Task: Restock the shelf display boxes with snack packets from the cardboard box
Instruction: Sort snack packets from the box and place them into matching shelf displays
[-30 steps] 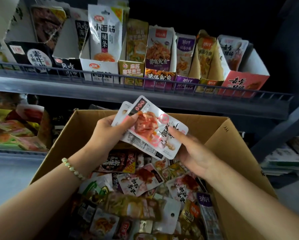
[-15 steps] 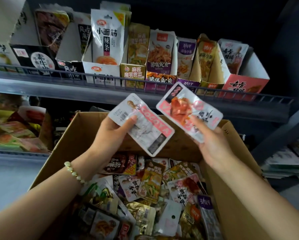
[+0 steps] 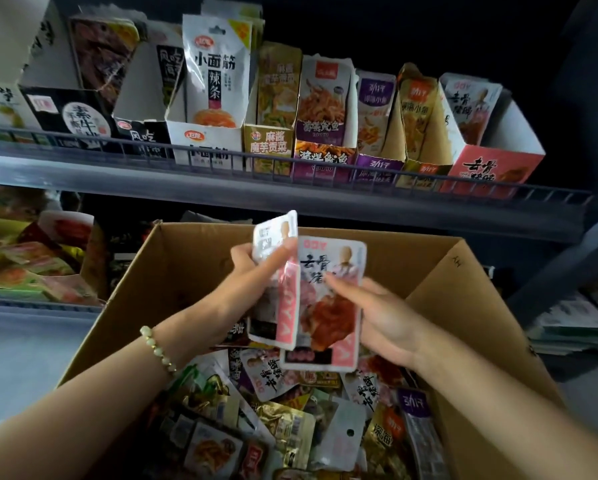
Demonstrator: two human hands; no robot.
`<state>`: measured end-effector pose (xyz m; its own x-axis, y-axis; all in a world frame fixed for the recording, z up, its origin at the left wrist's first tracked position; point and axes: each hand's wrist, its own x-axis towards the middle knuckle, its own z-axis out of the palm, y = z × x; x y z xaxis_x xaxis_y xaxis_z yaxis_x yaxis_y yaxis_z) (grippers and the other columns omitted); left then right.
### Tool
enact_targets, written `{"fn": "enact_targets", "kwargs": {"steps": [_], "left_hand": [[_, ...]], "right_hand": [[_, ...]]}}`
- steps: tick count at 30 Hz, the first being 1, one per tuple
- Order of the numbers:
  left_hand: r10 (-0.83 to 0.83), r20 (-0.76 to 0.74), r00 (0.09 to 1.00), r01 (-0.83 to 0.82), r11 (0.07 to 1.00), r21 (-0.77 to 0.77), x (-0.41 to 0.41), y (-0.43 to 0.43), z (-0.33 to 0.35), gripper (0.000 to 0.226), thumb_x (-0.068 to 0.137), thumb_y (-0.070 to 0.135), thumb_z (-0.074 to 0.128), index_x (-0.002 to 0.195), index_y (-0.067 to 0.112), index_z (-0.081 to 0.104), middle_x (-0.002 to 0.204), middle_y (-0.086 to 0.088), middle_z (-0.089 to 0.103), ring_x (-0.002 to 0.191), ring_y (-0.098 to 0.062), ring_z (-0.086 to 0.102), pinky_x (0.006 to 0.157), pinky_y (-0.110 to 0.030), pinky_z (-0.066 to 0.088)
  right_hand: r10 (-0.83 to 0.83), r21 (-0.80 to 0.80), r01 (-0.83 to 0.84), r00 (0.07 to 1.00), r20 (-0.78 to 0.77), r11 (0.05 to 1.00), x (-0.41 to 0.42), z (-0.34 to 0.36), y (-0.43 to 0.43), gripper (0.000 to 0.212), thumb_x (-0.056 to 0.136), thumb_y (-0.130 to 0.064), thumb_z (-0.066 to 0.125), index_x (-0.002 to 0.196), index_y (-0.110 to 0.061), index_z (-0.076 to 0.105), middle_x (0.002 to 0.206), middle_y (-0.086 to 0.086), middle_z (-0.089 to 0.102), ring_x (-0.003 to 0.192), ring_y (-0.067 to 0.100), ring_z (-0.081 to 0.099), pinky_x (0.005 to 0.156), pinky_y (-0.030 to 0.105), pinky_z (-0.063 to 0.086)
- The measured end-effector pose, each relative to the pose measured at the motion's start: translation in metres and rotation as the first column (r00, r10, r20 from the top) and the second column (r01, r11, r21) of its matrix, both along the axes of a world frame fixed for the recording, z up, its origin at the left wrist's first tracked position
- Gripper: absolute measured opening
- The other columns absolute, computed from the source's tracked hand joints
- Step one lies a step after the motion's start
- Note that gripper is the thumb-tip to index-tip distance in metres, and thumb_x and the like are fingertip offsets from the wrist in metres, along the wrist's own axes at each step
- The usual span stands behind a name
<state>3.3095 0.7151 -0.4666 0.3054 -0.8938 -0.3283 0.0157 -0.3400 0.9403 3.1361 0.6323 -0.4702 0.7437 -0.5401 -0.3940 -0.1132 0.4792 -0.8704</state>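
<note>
An open cardboard box full of mixed snack packets stands below the shelf. Above it my left hand grips a white and pink packet with its back side facing me. My right hand holds a second white and pink packet upright, its front showing red food. The two packets overlap at their inner edges. On the shelf's far right stands a pink display box with matching packets inside.
A row of display boxes fills the upper shelf behind a wire rail. A white box and purple boxes hold upright packets. More snack packs lie on the lower shelf at left. Stacked papers sit at right.
Both hands came down and together: the packets were held apart and tilted, now they stand upright and overlap. The right packet has been turned upright.
</note>
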Motion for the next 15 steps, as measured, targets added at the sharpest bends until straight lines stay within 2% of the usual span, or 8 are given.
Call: {"fn": "enact_targets", "kwargs": {"steps": [2,3,5,6,8,11,13,15], "left_hand": [[-0.198,-0.004,0.980,0.198,0.980,0.014,-0.008,0.004,0.001,0.097,0.062,0.080,0.055,0.135,0.025,0.023,0.125,0.004,0.053,0.102,-0.008,0.062,0.075,-0.018,0.054],[-0.271,-0.042,0.962,0.272,0.962,0.017,-0.009,0.005,0.001,0.093,0.066,0.082,0.053,0.136,0.026,0.031,0.126,0.007,0.056,0.105,-0.007,0.063,0.080,-0.018,0.053],[-0.336,-0.096,0.937,0.339,0.941,0.015,-0.013,0.006,0.001,0.059,0.087,0.069,0.040,0.123,0.025,0.054,0.109,0.011,0.071,0.098,-0.005,0.068,0.079,-0.015,0.053],[-0.327,-0.089,0.941,0.329,0.944,0.012,-0.013,0.006,0.000,0.049,0.094,0.058,0.032,0.113,0.024,0.061,0.096,0.011,0.075,0.091,-0.004,0.070,0.073,-0.012,0.053],[-0.276,-0.049,0.960,0.277,0.961,0.013,-0.016,0.005,-0.002,0.041,0.099,0.045,0.031,0.101,0.021,0.064,0.085,0.008,0.076,0.081,-0.005,0.072,0.067,-0.013,0.053],[-0.273,0.067,0.960,0.274,0.962,-0.011,-0.016,0.004,-0.006,0.025,0.096,0.034,0.049,0.103,0.015,0.064,0.093,-0.001,0.076,0.085,-0.014,0.073,0.076,-0.026,0.059],[-0.248,0.132,0.960,0.251,0.968,-0.002,-0.004,0.004,-0.001,0.023,0.094,0.029,0.054,0.101,0.010,0.064,0.091,-0.004,0.076,0.083,-0.018,0.073,0.072,-0.027,0.059],[-0.187,0.170,0.967,0.189,0.982,0.005,0.014,0.006,0.009,0.020,0.093,0.028,0.055,0.100,0.012,0.064,0.089,-0.002,0.076,0.080,-0.017,0.074,0.069,-0.026,0.058]], "right_hand": [[0.002,0.050,-0.006,0.997,0.078,0.999,0.006,-0.004,0.010,0.039,0.082,-0.028,0.056,0.119,-0.015,0.060,0.115,0.012,0.069,0.106,0.024,0.066,0.094,0.039,0.052],[-0.017,0.072,0.009,0.994,0.111,0.997,0.006,-0.005,0.011,0.038,0.083,-0.027,0.056,0.119,-0.016,0.061,0.115,0.011,0.069,0.108,0.024,0.066,0.095,0.039,0.051],[-0.093,0.069,0.086,0.990,0.109,0.994,0.008,-0.008,0.014,0.042,0.083,-0.028,0.057,0.122,-0.014,0.059,0.116,0.011,0.069,0.109,0.025,0.065,0.096,0.040,0.051],[-0.134,0.037,0.132,0.987,0.084,0.991,0.008,-0.012,0.014,0.045,0.082,-0.030,0.059,0.124,-0.014,0.058,0.115,0.009,0.070,0.108,0.023,0.066,0.094,0.039,0.051],[-0.193,-0.060,0.195,0.981,0.034,0.979,0.009,-0.019,0.015,0.042,0.084,-0.033,0.059,0.123,-0.018,0.057,0.112,0.005,0.071,0.106,0.020,0.067,0.091,0.037,0.053],[-0.180,-0.178,0.173,0.983,-0.028,0.969,0.008,-0.026,0.016,0.030,0.089,-0.040,0.053,0.114,-0.024,0.056,0.115,0.006,0.069,0.110,0.020,0.064,0.098,0.040,0.049],[-0.147,-0.322,0.111,0.985,-0.090,0.940,0.006,-0.028,0.009,0.040,0.085,-0.047,0.051,0.113,-0.019,0.051,0.114,0.007,0.067,0.111,0.019,0.061,0.102,0.041,0.044],[-0.132,-0.447,0.054,0.980,-0.146,0.893,0.004,-0.031,-0.003,0.032,0.092,-0.038,0.052,0.118,-0.020,0.049,0.121,0.004,0.062,0.110,0.014,0.060,0.102,0.035,0.046]]}}
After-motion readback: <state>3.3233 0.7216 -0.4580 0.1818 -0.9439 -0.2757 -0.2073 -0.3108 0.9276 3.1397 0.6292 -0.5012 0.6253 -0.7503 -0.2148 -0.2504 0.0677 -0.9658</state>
